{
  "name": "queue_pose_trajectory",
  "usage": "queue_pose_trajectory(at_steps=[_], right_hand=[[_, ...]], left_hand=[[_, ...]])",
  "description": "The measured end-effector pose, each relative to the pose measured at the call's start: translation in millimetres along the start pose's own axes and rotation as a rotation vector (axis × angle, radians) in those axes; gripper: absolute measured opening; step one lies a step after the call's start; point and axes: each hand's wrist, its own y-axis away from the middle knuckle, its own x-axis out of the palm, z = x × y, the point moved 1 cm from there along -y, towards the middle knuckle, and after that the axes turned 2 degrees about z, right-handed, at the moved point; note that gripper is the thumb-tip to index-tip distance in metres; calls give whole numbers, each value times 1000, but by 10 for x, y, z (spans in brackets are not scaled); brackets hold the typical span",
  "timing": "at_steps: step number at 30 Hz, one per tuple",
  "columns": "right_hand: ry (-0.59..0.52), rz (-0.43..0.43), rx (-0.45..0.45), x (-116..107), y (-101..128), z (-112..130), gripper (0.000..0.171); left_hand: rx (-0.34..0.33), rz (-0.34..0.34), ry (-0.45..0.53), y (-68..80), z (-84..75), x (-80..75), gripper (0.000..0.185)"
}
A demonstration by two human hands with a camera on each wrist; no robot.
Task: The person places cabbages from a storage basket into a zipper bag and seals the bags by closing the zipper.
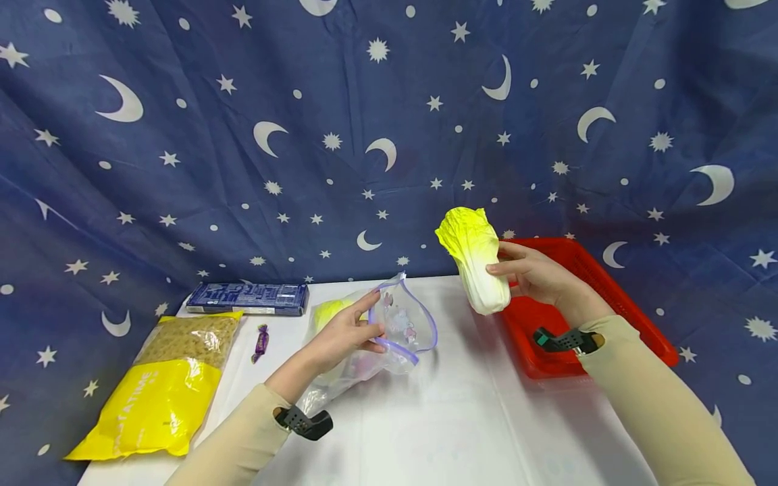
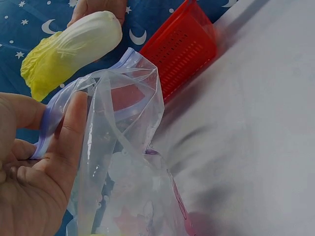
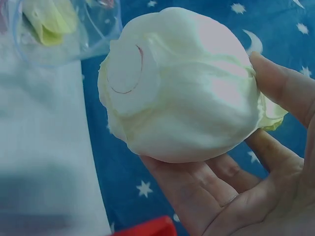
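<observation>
A Chinese cabbage (image 1: 477,263), white at the base and yellow-green at the leaves, is held up above the table by my right hand (image 1: 543,278). In the right wrist view, thumb and fingers grip the cabbage (image 3: 182,93) round its sides, its cut base facing the camera. My left hand (image 1: 343,334) holds the purple-edged mouth of a clear zip bag (image 1: 401,320), which gapes toward the right. In the left wrist view, fingers lie on both sides of the rim of the bag (image 2: 128,167). Something yellow-green (image 1: 328,312) is inside the bag, partly hidden.
Behind the right hand stands a red plastic basket (image 1: 531,337). To the left lie a yellow bag of pasta (image 1: 167,398), a dark blue box (image 1: 246,298) and a purple-wrapped candy (image 1: 260,343). A blue star-and-moon curtain (image 1: 340,202) hangs behind the white table (image 1: 437,432).
</observation>
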Motion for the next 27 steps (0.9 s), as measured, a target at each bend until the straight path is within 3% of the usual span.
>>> queue_pose_trajectory(at_steps=[12, 27], right_hand=[[51, 97, 12, 302, 2, -109, 75], [131, 138, 54, 497, -20, -277, 74]], left_hand=[[8, 5, 7, -19, 10, -5, 77], [-10, 9, -4, -15, 1, -31, 79]])
